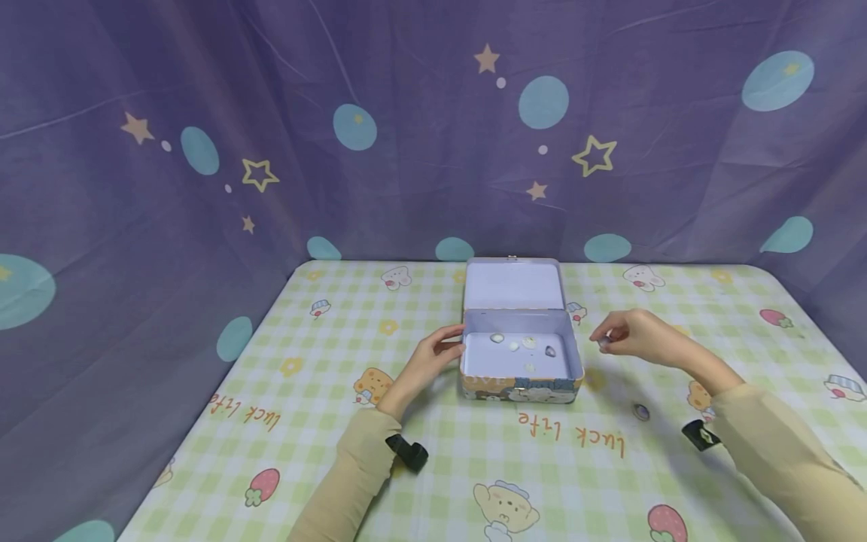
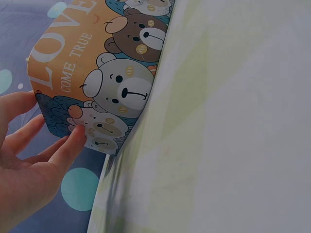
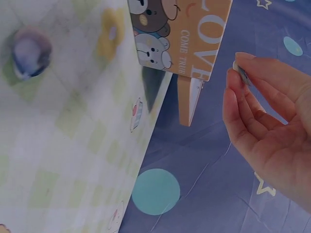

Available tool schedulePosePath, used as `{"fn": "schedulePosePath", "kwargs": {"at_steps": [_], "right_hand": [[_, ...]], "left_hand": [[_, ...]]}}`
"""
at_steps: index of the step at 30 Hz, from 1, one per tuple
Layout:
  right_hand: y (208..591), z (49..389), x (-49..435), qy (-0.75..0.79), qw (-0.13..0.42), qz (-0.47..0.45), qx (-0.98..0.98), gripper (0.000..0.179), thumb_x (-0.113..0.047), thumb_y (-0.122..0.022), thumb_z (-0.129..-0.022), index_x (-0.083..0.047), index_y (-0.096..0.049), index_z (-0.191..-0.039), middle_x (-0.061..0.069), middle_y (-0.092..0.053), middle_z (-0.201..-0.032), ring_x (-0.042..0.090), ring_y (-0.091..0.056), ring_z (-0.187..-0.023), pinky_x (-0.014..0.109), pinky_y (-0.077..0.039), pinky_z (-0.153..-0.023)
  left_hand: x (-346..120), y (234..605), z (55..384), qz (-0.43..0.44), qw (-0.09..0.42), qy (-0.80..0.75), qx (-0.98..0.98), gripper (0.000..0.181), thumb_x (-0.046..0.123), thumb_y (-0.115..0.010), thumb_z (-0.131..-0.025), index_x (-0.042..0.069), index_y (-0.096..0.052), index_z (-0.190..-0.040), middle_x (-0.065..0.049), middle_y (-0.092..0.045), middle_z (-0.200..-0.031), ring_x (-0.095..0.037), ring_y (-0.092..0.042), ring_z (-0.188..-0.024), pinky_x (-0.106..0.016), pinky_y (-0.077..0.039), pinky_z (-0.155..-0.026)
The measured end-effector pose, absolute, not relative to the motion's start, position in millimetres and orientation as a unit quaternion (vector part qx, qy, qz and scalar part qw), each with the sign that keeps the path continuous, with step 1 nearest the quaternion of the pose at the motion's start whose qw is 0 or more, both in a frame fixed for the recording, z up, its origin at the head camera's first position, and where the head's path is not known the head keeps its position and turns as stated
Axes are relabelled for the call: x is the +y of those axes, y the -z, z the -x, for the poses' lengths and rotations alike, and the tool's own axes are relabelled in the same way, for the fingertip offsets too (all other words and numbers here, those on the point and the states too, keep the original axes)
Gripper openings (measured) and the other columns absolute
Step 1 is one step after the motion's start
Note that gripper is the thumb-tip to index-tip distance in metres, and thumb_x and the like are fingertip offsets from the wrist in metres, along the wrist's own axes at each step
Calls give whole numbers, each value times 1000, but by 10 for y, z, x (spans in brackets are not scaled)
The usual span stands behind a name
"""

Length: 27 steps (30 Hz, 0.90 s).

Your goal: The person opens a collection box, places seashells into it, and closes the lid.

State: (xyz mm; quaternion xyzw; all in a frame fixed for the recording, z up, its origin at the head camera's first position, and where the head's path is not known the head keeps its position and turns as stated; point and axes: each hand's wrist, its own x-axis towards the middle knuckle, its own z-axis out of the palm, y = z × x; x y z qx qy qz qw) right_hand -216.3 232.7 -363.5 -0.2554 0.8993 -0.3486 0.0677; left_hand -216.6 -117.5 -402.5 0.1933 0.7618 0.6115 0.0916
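A tin box (image 1: 521, 388) with cartoon bears stands on the table, its lid (image 1: 515, 284) raised at the back. Several small seashells (image 1: 497, 338) lie scattered on its pale floor. My left hand (image 1: 431, 360) rests its fingertips on the box's left side; in the left wrist view the fingers (image 2: 73, 145) are nearly straight against the printed wall. To the right of the box, my right hand (image 1: 640, 336) pinches a small seashell (image 3: 241, 74) between thumb and finger, above the table. Another seashell (image 1: 640, 412), dark with a pale patch, lies on the cloth below that hand.
A green checked tablecloth (image 1: 433, 482) with cartoon prints covers the table. Purple curtains (image 1: 420, 188) with stars and teal spots hang behind and at the sides. Black wrist straps (image 1: 409, 454) sit on both sleeves.
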Motion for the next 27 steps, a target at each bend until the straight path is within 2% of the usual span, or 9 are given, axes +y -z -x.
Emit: {"fn": "schedulePosePath", "kwargs": {"at_steps": [9,19,27], "right_hand": [[3581,2209,2223,347,58,279,893,11,-5,-64,-79,-6,-67,-90,3,-64,-86,6,-58,-73,22,-51,-61],[3556,2251,2095,335,41,307,890,13,-2,-65,-77,-2,-67,-90,5,-63,-87,4,-54,-72,21,-49,-62],[3503,2246,2002,348,63,308,883,12,-3,-65,-78,-4,-67,-90,6,-63,-89,9,-56,-73,22,-50,-61]], "left_hand": [[-1174,4024,2158,-189,89,-609,766,43,5,-50,-89,-9,-38,-128,-24,-38,-132,-38,-43,-115,-32,-44,-92],[-1181,4054,2180,-195,94,-620,754,42,4,-49,-89,-10,-37,-128,-28,-35,-132,-43,-38,-117,-34,-44,-93],[-1185,4049,2179,-197,95,-616,757,43,4,-49,-89,-9,-37,-128,-26,-35,-133,-42,-39,-116,-33,-44,-93]]}}
